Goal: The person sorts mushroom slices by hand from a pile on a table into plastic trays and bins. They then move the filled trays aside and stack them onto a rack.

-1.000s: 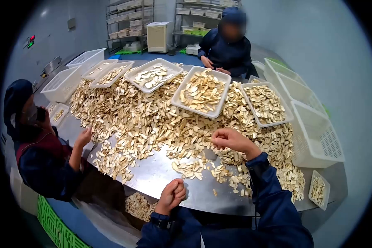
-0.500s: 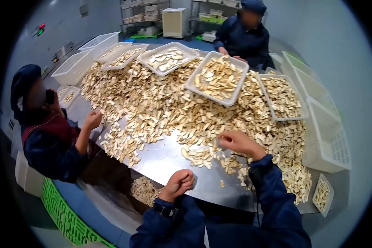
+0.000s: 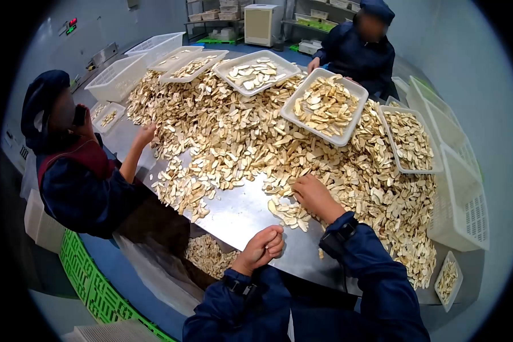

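A broad heap of pale, brown-edged dried slices (image 3: 228, 139) covers much of the metal table (image 3: 236, 208). My right hand (image 3: 316, 196) is palm down at the near edge of the heap, its bent fingers touching slices and their tips partly hidden. Just below it lies a small group of slices (image 3: 290, 215). My left hand (image 3: 262, 249) is curled into a fist above the table's front edge. Whatever it may hold is hidden by the fingers.
Trays of slices rest on the heap, including a white tray (image 3: 325, 108). White baskets (image 3: 459, 199) stand on the right. One co-worker (image 3: 77, 159) is at the left with a phone; another (image 3: 356, 51) is across the table. A green pallet (image 3: 91, 279) is on the floor.
My right hand has moved left and down onto the slices near the small group. My left hand stays a fist. The whole view has shifted slightly.
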Action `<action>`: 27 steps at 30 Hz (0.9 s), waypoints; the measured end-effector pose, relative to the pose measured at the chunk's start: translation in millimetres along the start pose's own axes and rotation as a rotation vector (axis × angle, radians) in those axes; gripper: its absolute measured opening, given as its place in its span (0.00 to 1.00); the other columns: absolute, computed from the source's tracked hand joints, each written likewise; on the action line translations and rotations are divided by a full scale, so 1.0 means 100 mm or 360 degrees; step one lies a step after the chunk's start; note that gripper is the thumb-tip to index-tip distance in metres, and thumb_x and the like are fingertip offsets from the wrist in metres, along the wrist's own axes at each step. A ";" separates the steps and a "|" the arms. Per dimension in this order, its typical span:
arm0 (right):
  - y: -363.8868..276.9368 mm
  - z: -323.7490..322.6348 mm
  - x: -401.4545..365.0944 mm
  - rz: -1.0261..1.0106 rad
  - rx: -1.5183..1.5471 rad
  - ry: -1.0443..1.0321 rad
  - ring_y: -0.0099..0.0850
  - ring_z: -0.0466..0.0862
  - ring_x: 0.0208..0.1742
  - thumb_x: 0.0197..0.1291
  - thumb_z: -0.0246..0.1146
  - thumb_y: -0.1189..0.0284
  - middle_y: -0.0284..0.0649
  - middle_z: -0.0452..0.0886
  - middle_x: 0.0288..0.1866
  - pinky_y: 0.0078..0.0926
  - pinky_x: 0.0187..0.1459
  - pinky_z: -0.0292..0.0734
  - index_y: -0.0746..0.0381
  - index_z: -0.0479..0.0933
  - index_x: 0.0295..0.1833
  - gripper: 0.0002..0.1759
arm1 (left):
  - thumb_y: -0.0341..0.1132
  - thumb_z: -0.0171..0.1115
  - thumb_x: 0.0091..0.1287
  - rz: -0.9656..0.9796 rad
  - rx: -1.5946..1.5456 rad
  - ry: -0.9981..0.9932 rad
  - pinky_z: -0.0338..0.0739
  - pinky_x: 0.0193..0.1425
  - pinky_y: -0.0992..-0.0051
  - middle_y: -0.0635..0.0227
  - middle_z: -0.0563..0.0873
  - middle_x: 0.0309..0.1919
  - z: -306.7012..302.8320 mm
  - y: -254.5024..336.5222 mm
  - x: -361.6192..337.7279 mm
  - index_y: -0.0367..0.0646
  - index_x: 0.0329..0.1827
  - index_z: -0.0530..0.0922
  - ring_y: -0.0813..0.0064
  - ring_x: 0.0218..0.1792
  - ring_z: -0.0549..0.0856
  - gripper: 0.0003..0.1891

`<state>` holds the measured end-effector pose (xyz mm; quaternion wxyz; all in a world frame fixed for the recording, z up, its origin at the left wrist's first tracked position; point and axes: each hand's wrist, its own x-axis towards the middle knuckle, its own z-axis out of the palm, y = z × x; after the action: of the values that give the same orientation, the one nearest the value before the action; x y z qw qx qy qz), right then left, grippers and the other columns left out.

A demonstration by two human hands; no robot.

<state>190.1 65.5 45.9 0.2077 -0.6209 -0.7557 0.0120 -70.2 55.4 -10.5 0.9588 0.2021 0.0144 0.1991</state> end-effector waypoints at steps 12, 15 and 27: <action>-0.15 -0.14 0.00 0.0831 0.1476 -0.0308 0.21 0.84 0.35 0.69 0.64 0.69 0.34 0.86 0.35 0.22 0.38 0.79 0.67 0.83 0.53 0.14 | 0.36 0.48 0.83 -0.0010 -0.0027 0.0020 0.64 0.33 0.79 0.74 0.67 0.27 0.03 -0.01 0.00 0.40 0.60 0.75 0.79 0.29 0.69 0.13; -0.12 -0.31 0.04 0.0687 0.1454 -0.0182 0.20 0.84 0.37 0.70 0.63 0.71 0.33 0.85 0.35 0.22 0.38 0.79 0.67 0.83 0.53 0.13 | 0.36 0.48 0.83 0.0001 -0.0004 0.0030 0.64 0.33 0.78 0.74 0.68 0.27 0.04 -0.01 -0.01 0.40 0.61 0.75 0.79 0.29 0.69 0.13; 0.05 -0.28 -0.55 0.0155 0.0247 -0.0121 0.47 0.80 0.46 0.57 0.66 0.75 0.45 0.79 0.39 0.39 0.46 0.77 0.60 0.85 0.47 0.11 | 0.36 0.52 0.80 -0.0032 -0.0003 0.0016 0.68 0.35 0.77 0.72 0.71 0.30 0.06 0.02 0.01 0.41 0.61 0.76 0.76 0.33 0.73 0.13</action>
<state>211.7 8.3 53.4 0.2254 -0.6381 -0.7288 0.1040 -69.6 55.3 -4.6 0.9608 0.2001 0.0211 0.1905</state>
